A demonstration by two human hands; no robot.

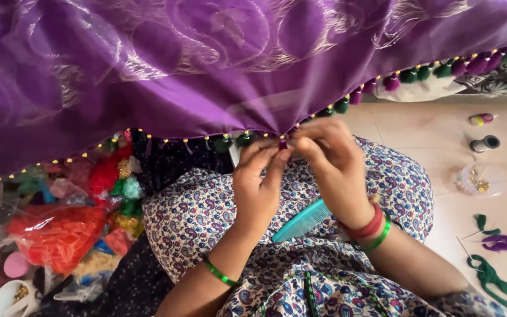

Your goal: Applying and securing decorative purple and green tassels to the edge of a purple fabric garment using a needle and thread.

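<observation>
Soft, even daylight fills the scene, brightest on the pale tiled floor [435, 135] at right. The glossy purple silk cloth with metallic patterning [206, 64] shows mild sheen and faint blur; the edges bow slightly, and shadows stay soft

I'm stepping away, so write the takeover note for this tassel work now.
Left hand: grip pinched on a small purple tassel at the cloth's hem.
Right hand: fingertips closed on the same spot.
Purple cloth hangs across the lap; a teal comb lies on the lap.
Done: green and purple tassels along the hem at right.
Left: the hem further left shows mostly beads. Spare green yarn lies on the floor.
</observation>
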